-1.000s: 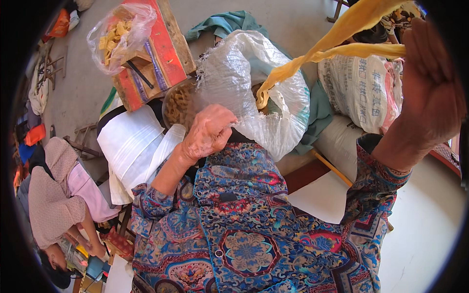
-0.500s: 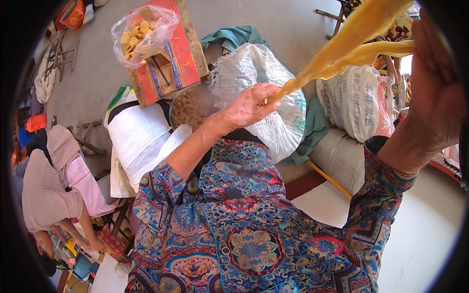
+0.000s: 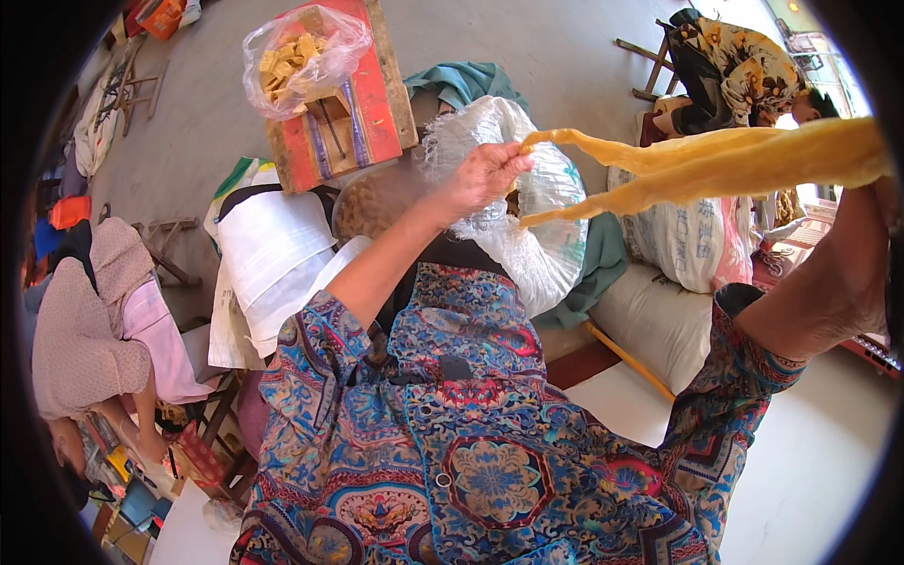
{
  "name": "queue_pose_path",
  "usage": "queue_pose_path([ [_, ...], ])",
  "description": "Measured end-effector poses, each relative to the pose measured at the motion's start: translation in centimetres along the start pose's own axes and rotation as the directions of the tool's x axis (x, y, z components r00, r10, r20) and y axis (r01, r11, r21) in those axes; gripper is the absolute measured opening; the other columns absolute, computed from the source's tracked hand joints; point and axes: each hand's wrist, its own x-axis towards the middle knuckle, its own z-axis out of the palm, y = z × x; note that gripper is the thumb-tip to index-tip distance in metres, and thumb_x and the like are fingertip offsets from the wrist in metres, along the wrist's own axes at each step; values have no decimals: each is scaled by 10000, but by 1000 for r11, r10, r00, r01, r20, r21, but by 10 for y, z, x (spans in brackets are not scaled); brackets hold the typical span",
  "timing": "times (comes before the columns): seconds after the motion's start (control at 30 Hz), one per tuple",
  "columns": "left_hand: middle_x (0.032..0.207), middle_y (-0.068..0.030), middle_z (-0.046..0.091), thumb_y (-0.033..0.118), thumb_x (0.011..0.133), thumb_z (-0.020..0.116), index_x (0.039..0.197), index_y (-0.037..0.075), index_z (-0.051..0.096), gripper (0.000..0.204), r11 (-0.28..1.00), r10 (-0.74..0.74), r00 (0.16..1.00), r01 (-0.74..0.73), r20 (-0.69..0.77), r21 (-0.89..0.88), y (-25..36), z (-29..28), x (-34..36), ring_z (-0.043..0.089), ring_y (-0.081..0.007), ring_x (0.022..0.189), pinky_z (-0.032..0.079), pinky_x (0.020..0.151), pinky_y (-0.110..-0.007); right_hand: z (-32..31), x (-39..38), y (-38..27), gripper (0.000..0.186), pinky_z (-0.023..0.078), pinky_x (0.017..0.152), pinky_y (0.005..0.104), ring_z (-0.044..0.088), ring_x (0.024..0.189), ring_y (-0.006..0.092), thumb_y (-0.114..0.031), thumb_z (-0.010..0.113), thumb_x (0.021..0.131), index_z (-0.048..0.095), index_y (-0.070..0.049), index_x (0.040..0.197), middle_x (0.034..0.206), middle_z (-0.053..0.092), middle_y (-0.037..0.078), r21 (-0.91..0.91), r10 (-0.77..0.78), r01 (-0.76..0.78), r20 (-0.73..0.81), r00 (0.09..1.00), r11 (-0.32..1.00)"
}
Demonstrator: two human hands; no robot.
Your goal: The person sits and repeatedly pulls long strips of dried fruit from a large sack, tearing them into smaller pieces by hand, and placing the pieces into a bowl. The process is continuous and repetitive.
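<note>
A seated person in pink (image 3: 89, 320) occupied the far left. Beyond, a clear bag of yellow blocks (image 3: 297, 56) lay on a red wooden box (image 3: 353, 104). A white sack (image 3: 273, 254) stood beside a brown basket (image 3: 372, 198). The left hand (image 3: 485, 174) was pinched shut on the near end of the yellow leathery strips (image 3: 716, 165), above a translucent plastic bag (image 3: 546, 235). The strips stretched rightward, raised in the air, over the printed white sacks (image 3: 692, 245). The right hand (image 3: 880, 202) sat at the picture's rim; its grip could not be determined.
</note>
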Motion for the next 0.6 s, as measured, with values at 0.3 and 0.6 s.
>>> queue_pose_path([
  [0.3,649,43,470,214,938,511,861,12,611,238,988,119,988,-108,-101,109,128,-65,-49,408,-40,576,320,518,-182,18,-50,54,352,432,866,294,571,940,147,-58,639,776,571,42,1106,1035,605,127,-726,382,-421,-232,894,544],
  [0.6,792,-135,583,38,795,623,941,-8,559,166,821,233,932,-341,276,458,129,-38,-111,597,-304,680,471,555,-373,100,-88,141,457,460,833,413,562,991,372,-184,629,833,461,19,1206,1044,579,234,-719,604,-261,269,751,644],
])
